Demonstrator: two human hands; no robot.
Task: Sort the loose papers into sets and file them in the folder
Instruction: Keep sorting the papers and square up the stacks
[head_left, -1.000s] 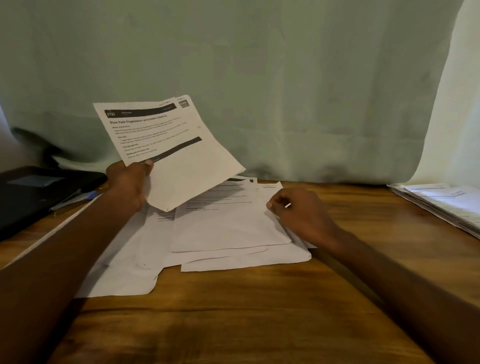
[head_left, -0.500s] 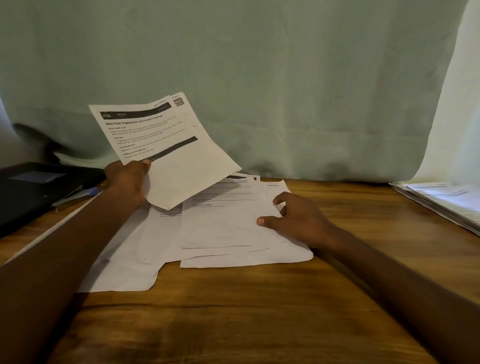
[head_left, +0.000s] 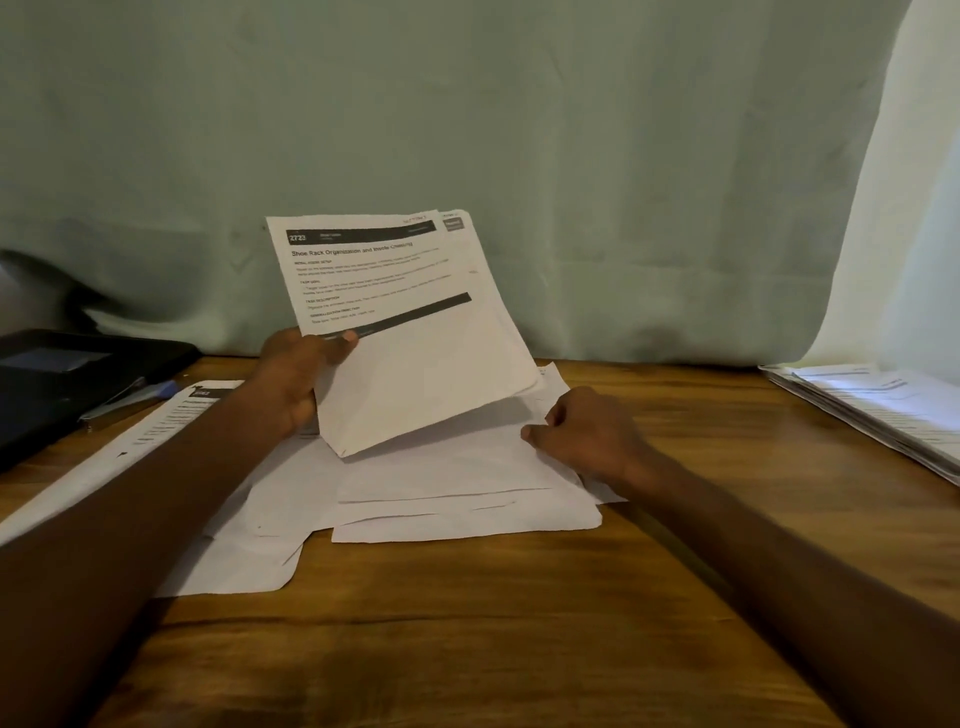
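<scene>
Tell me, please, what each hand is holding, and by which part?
Left hand grips the printed sheets by their left edge; right hand pinches a loose paper's right edge.

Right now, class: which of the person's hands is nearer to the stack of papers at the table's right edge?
Right. The right hand rests on the loose papers mid-table, apart from the stack. The left hand holds a sheet farther left.
</scene>
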